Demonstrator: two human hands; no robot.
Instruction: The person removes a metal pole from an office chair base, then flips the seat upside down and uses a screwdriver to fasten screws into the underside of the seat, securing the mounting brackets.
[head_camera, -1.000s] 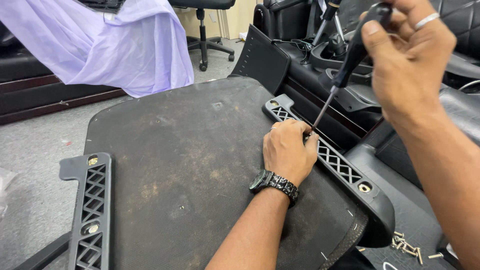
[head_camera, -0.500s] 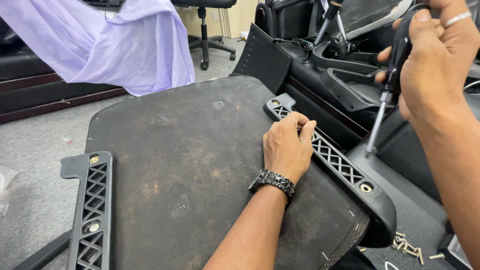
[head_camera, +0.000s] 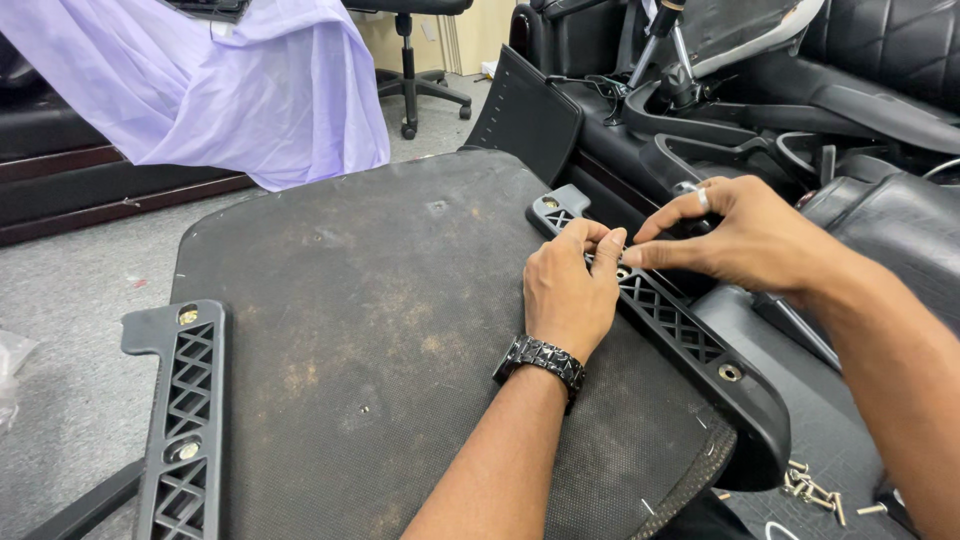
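Item: upturned chair seat base (head_camera: 380, 330), dark fabric underside facing up, resting among black chair parts.

Right-side armrest bracket (head_camera: 670, 320), black lattice plastic, lay along the seat's right edge; a matching left bracket (head_camera: 185, 410) lay on the opposite edge, its bolts visible.

Left hand (head_camera: 570, 290), with a black wristwatch (head_camera: 540, 360), rested fingers-curled on the right bracket near a mounting hole.

Right hand (head_camera: 750, 240), ringed, pinched thumb and forefinger at the same hole; whether it gripped a small fastener could not be told.

Change: a second earlier the right hand had held a screwdriver raised over the bracket; the tool was now out of that hand and both hands met at the hole, suggesting finger work on a fastener.

Loose screws (head_camera: 815, 490) lay at lower right. Purple cloth (head_camera: 230, 90) draped behind.
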